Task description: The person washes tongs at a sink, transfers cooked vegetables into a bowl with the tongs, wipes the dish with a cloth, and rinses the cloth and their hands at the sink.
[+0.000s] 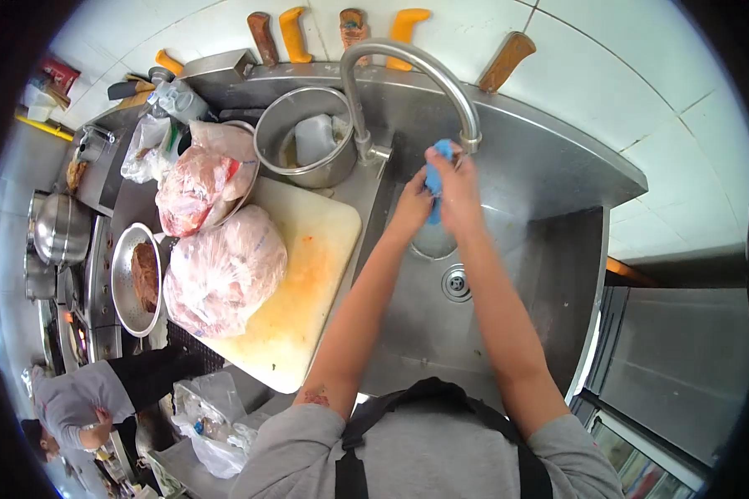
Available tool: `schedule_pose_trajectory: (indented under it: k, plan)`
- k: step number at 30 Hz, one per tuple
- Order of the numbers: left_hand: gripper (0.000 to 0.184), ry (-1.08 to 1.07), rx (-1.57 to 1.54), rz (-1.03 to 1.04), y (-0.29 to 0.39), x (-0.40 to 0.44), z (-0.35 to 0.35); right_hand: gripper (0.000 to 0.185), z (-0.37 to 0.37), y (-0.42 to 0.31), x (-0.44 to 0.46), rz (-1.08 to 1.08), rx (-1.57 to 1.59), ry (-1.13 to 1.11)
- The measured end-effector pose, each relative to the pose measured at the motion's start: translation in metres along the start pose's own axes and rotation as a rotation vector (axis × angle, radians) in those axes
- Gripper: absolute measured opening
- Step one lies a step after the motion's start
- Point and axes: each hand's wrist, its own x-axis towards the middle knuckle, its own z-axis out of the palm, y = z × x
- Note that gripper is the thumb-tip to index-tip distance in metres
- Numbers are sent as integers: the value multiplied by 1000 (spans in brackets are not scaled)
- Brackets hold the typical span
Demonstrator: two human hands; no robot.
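Observation:
Both of my hands are together over the steel sink [524, 283], just below the end of the curved faucet [412, 50]. A crumpled blue cloth [434, 179] is gripped between them. My left hand [414, 202] has its fingers closed on the lower left side of the cloth. Higher up, my right hand [458, 185] is wrapped round the cloth's upper part, thumb and fingers bent. The palms hide part of the cloth. Beneath the hands, water seems to run toward the drain [456, 284].
Left of the sink lies a white cutting board [308, 249] bearing a large bag of meat [225, 274]. Behind are a steel pot [304, 175] and more bagged meat [204, 179]. A colander [125, 291] holds brown meat. Knife handles [508, 62] line the backsplash. Another person [83, 399] stands lower left.

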Motion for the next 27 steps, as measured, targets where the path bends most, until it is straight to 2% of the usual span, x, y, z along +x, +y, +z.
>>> schedule_pose_trajectory:
  k: [1, 4, 7, 10, 12, 13, 14, 16, 18, 20, 22, 23, 25, 26, 27]
  plan:
    - [31, 14, -119, -179, 3, -1, -1, 25, -3, -6, 1, 50, 96, -11]
    - [24, 333, 501, -153, 20, -5, 14, 25, -35, -32, 9, 154, 541, -73]
    - [29, 394, 375, 243, 44, -12, 30, 17, -69, -27, 7, 261, 569, 320]
    - [25, 204, 334, 548, 66, -20, 69, 18, -104, 52, 12, 148, 561, -105]
    - [24, 107, 406, 492, 69, -36, 94, 18, -97, 66, -12, 131, 574, -170]
    - [23, 60, 445, 465, 69, -40, 99, 18, -85, 60, -23, 127, 566, -181]
    - [23, 101, 416, 514, 68, -40, 98, 19, -75, 52, -31, 173, 555, -129]
    - [24, 170, 361, 606, 59, -38, 93, 19, -55, 27, -37, 271, 495, 56]
    - [23, 287, 244, 457, 47, -22, 70, 20, -45, 19, -33, 292, 400, 148]
    - [26, 372, 262, 212, 35, -9, 38, 21, -51, 29, -21, 233, 227, 166]
    - [22, 333, 452, 111, 32, -6, 27, 22, -52, 36, -12, 154, 24, 160]
    - [21, 312, 548, 61, 31, -4, 23, 21, -55, 38, -7, 113, 27, 167]
    - [28, 462, 863, 259, 20, -4, 15, 19, -28, 5, -17, 40, 29, 178]
    - [32, 532, 1019, 360, 14, -4, 12, 18, -24, 2, -17, -65, -130, 149]
    - [35, 446, 692, 82, 3, 0, 5, 18, -20, -2, -15, -175, -288, 120]
